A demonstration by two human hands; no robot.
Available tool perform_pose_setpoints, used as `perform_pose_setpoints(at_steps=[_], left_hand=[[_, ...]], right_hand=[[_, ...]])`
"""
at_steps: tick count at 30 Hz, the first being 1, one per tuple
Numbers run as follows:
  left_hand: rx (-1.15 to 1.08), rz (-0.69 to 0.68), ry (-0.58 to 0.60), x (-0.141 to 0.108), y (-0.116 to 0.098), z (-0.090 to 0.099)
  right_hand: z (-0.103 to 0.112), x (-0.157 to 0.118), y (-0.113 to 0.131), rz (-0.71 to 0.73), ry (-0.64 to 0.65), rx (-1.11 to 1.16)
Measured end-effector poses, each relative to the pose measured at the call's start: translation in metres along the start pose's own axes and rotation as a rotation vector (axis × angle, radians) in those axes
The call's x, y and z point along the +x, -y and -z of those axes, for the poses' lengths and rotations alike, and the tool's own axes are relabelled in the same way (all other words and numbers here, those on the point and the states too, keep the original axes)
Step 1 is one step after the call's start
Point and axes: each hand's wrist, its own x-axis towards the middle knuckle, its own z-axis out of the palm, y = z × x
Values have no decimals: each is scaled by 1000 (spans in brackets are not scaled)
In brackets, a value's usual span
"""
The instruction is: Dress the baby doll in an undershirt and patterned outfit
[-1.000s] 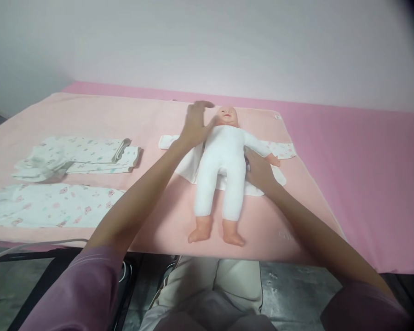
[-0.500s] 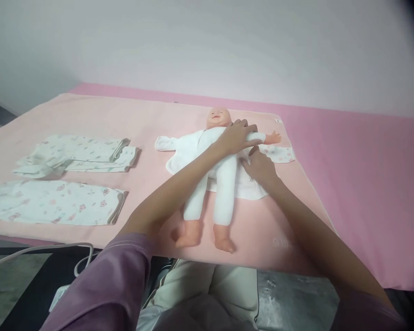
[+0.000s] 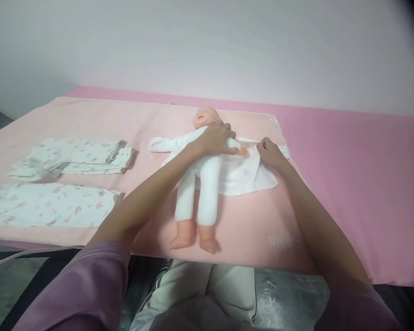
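Note:
A baby doll with a white cloth body lies on its back, head away from me and bare feet towards me. My left hand lies across its chest, fingers and thumb wrapped round the upper arm at the right. A white baby shirt is spread open under the doll, one sleeve reaching out at the left. My right hand is closed in a pinch on the shirt's right part and holds its edge taut. Beside that edge, the doll's hand shows blurred against the cloth.
Folded white printed baby clothes lie at the left, with another printed garment nearer me. Under everything is a peach mat on a pink-covered table. A pale wall rises behind.
My right hand has moved right and slightly up, drawing the shirt's right part outward. My left hand and the doll have shifted left in view, and the doll's arm has drawn in from its outstretched position.

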Motion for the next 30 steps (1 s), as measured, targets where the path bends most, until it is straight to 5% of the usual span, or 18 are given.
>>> perform_pose_setpoints(at_steps=[5,13,16,20,27,30], left_hand=[[70,69,93,35,-20,-23],[28,172,-23,42,-22,-29],[-79,92,-15,28,-5,-18],[-179,38,-174,-6,26,-9],[-301,74,-363,-26,28,-15],[-256,109,-403,-62,54,2]], right_hand=[[9,-9,14,130,24,71],[26,-17,33,125,134,24],[20,-20,28,114,56,-69],[3,-20,28,136,-9,-170],[-44,-1,86,324,-53,-168],[-34,-8,65,391,-90,-207]])
